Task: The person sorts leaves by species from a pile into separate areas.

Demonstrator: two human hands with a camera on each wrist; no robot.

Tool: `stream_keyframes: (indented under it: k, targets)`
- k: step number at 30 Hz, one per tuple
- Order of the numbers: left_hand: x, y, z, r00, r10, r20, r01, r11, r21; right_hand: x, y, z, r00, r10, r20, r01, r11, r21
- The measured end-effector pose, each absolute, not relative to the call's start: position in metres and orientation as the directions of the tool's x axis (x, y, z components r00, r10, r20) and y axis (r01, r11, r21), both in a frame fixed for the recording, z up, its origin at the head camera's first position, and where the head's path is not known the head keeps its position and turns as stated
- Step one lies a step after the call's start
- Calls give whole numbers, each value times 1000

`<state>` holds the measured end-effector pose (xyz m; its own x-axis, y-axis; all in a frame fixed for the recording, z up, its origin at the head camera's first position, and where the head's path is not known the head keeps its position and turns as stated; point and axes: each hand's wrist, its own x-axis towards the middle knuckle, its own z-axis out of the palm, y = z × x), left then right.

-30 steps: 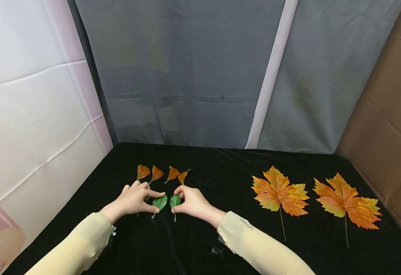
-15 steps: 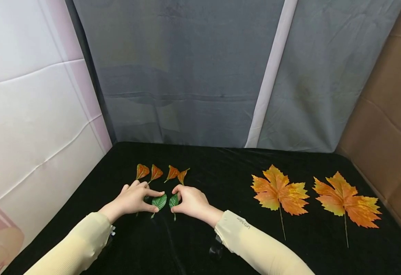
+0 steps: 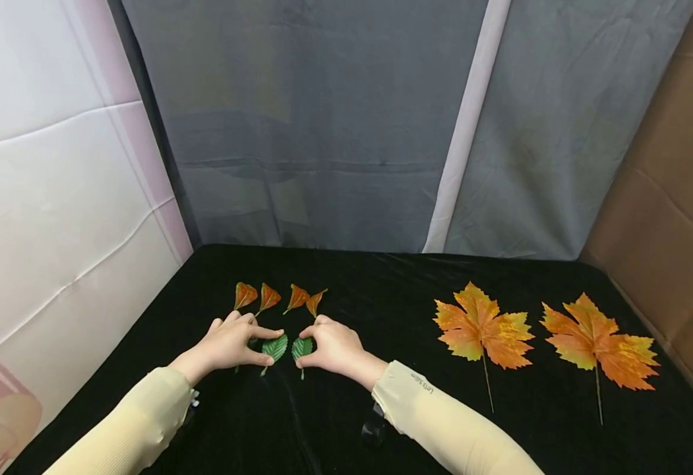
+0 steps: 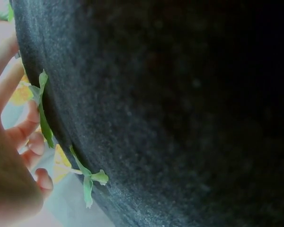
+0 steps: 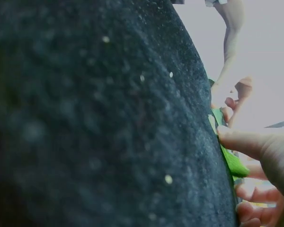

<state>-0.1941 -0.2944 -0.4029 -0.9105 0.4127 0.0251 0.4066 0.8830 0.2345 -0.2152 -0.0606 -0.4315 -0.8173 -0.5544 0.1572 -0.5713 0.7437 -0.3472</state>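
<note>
In the head view, my left hand [image 3: 227,344] rests low over the black cloth, its thumb and index finger at the edges of a small green leaf [image 3: 274,348]. Just right of it, a second green leaf [image 3: 302,348] is pinched between the thumb and index finger of my right hand [image 3: 335,346]. Both leaves lie with stems toward me. More green shows partly hidden beneath my left hand; the left wrist view has a green leaf [image 4: 43,111] by the fingers and another green leaf [image 4: 87,179] lower down. The right wrist view shows the right leaf [image 5: 234,163] edge-on at the cloth.
Several small orange leaves [image 3: 270,297] lie in a row just beyond my hands. Two big orange maple leaves, a nearer-centre one [image 3: 482,330] and a far-right one [image 3: 598,343], lie on the black cloth [image 3: 382,284]. Grey curtains [image 3: 334,132] hang behind.
The green leaf in my right hand has turned a little and shows more of its face. My right fingers have shifted slightly; the left hand stays in place.
</note>
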Motion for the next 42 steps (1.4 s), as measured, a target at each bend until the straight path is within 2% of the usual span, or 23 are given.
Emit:
stream_keyframes:
  k: [15,21,24,29,35,39,42]
  targets:
    - [-196,-293,-404,-908,418,31,415,885,211,-211,-54,-430,-854,-517,59,-511,813,-280]
    - [-198,-284,-392,-899,438,29,438,891,116,-214,-52,-431,-839,-541,61,-528,779,-338]
    - [-201,-281,-385,-893,450,14,448,887,114,-216,-50,-427,-815,-573,79,-555,737,-385]
    - [-204,-281,-376,-894,447,4,442,881,170,-215,-43,-420,-786,-607,116,-588,677,-442]
    - [-209,-271,-368,-868,484,112,496,835,236,-213,-22,-410,-763,-617,194,-621,615,-485]
    - [-212,-248,-359,-842,511,174,537,760,365,-210,5,-405,-755,-612,236,-620,548,-561]
    - [-214,-225,-350,-828,526,195,549,687,476,-207,32,-398,-774,-588,234,-586,527,-615]
